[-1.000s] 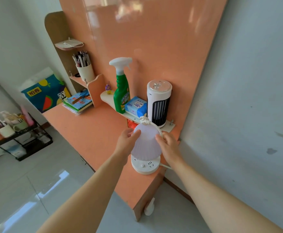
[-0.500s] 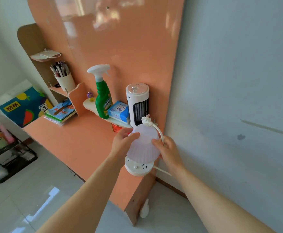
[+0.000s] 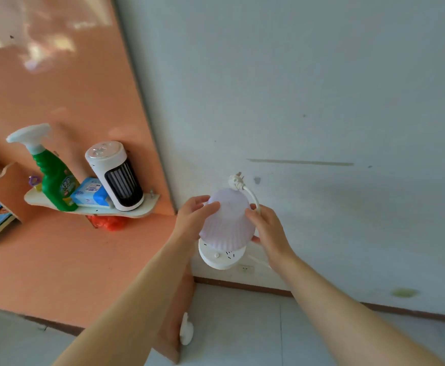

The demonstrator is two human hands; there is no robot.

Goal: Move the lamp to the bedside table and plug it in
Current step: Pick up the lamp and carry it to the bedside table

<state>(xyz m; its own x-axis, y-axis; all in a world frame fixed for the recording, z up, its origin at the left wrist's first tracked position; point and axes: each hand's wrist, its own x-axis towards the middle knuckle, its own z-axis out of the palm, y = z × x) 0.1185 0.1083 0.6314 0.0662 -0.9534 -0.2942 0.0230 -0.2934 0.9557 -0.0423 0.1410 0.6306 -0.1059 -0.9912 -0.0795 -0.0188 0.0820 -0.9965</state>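
Head view, lower centre of the frame: the lamp (image 3: 225, 225) is off any surface, held in the air in front of the grey wall (image 3: 321, 101). The left hand (image 3: 192, 220) is closed on the left side of the ribbed shade, and the right hand (image 3: 268, 231) is closed on its right side, with the white cord (image 3: 254, 198) running up past the right fingers. The plug (image 3: 235, 180) stands free above the shade, prongs up, not in any socket. The lamp's round white base (image 3: 220, 257) hangs below the shade, tilted toward the camera.

At the left of the frame lies the orange counter (image 3: 57, 260), with a small shelf (image 3: 92, 208) carrying a green spray bottle (image 3: 55, 178), a blue tissue pack (image 3: 90, 192) and a white fan (image 3: 117, 175). The lamp is clear of the counter's edge.

Judging by this, the pick-up is done and the carry is under way. No bedside table shows in the frame, so the whole placing step appears to remain, and plugging in after that. A small wall socket (image 3: 245, 268) shows low on the wall just behind the base; whether it is the one meant cannot be told.
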